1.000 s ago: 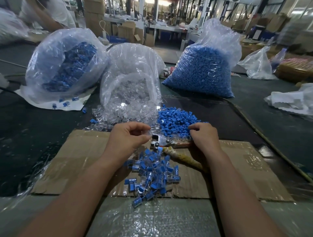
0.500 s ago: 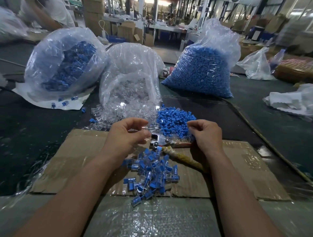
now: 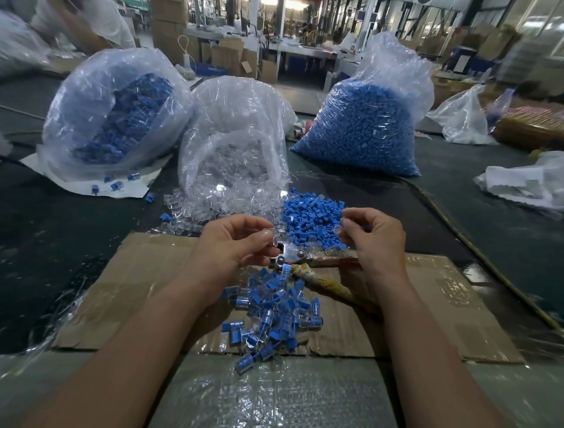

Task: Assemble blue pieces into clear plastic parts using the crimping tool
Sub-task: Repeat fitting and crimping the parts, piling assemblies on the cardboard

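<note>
Inside a cluttered workshop hall: stacked brown cardboard boxes (image 3: pixel 168 18) left of a long pale workbench (image 3: pixel 305 50), a flat blue plastic crate (image 3: pixel 210 69) below, warm yellow light (image 3: pixel 297 3) at the far end, dark green matting (image 3: pixel 45 244) in front.

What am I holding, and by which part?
Left hand pinches a clear plastic part between thumb and forefinger, by one end. Right hand pinches a small piece at its fingertips, too blurred to name.

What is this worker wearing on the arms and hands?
Nothing that shows. The left hand and right hand are bare: no gloves, rings or watch visible. The left forearm and right forearm are bare down to the picture's edge; no sleeve comes into view.
</note>
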Motion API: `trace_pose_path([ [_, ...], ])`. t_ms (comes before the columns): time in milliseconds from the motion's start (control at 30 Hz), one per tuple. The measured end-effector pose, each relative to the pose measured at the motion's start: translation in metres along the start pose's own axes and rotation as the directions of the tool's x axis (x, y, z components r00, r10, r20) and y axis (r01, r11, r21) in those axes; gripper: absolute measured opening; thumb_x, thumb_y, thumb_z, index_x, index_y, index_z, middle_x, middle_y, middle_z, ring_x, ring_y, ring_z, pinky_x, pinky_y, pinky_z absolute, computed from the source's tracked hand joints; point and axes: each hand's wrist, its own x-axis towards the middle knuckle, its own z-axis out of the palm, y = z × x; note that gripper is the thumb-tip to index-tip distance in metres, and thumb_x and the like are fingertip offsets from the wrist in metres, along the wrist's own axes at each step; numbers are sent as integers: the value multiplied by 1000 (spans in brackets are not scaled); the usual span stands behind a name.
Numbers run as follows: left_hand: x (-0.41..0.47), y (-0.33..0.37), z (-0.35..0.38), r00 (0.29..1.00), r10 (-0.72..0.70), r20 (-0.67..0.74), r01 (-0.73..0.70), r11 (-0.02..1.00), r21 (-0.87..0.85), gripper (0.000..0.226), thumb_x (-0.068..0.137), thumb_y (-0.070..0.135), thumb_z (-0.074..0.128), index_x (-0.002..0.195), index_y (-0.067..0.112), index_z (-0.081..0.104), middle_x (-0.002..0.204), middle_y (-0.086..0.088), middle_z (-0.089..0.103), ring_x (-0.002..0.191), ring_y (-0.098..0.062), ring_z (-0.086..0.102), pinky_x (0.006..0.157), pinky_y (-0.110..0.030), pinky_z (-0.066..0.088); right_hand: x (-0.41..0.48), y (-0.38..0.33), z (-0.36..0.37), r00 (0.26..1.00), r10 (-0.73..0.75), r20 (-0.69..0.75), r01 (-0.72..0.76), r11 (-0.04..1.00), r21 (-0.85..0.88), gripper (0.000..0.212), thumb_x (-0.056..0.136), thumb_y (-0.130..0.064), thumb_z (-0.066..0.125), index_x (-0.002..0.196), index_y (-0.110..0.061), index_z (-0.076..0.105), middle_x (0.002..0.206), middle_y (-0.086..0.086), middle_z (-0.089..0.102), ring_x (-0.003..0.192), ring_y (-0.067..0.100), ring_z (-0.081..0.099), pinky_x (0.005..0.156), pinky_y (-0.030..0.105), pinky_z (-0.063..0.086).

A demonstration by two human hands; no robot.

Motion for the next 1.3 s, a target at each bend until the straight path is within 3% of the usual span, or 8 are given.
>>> trace_pose_path([
  [167,0,-1,0,1000,0,6,0,1000,7,21,64,12,62,84,7,64,72,-6,71,66,-16,69,56,-18,53,1,2,1,979,22,202,-23,1000,5,30,91,3,49,100,-21,64,89,-9,66,81,-3,63,74,10,49],
  [267,1,-1,0,1000,2,7,-2,1000,5,21,64,12,63,84,7,64,72,-6,71,67,-16,69,56,-18,53,9,8,-4,997,45,67,-34,987,-157,25,91,-2,52,106,-15,66,99,-2,67,89,6,61,84,20,48],
  [367,1,-1,0,1000,12,13,-12,1000,12,21,64,12,63,84,7,64,72,-6,71,67,-16,69,56,-18,53,18,18,-14,995,82,-59,-99,898,-429,24,89,-11,57,110,-17,66,110,2,65,90,10,55,81,25,42],
  [533,2,-1,0,1000,25,15,-25,1000,16,20,65,12,63,84,8,65,73,-6,71,66,-16,69,56,-19,53,26,28,-17,973,232,-10,-182,737,-650,43,83,-13,58,125,-23,57,125,5,57,111,25,52,92,36,43],
  [667,2,-2,-1,1000,29,12,-29,999,16,19,65,12,63,84,8,65,73,-6,71,67,-15,69,56,-19,53,26,31,-13,981,187,51,-110,753,-648,37,83,-9,60,118,-20,63,125,5,56,107,22,54,81,28,41],
  [1067,2,-4,-4,1000,15,19,-16,1000,20,17,65,14,64,82,11,66,73,-6,72,66,-15,69,55,-18,52,25,31,-14,992,117,43,-71,814,-577,25,89,-4,54,109,-13,66,116,5,62,103,19,56,89,30,43],
  [1200,2,-3,-4,1000,18,23,-19,1000,13,18,65,14,63,83,11,66,73,-5,72,67,-15,69,55,-18,52,21,22,-16,995,95,32,-74,910,-408,19,89,-8,58,103,-18,65,93,-7,60,80,4,51,73,21,40],
  [1300,2,-3,-4,999,16,29,-16,1000,8,18,66,13,63,84,10,65,74,-6,72,67,-15,69,55,-18,52,13,10,-15,998,32,60,-15,965,-263,15,90,-11,57,92,-26,59,85,-11,57,81,6,55,64,18,42],
])
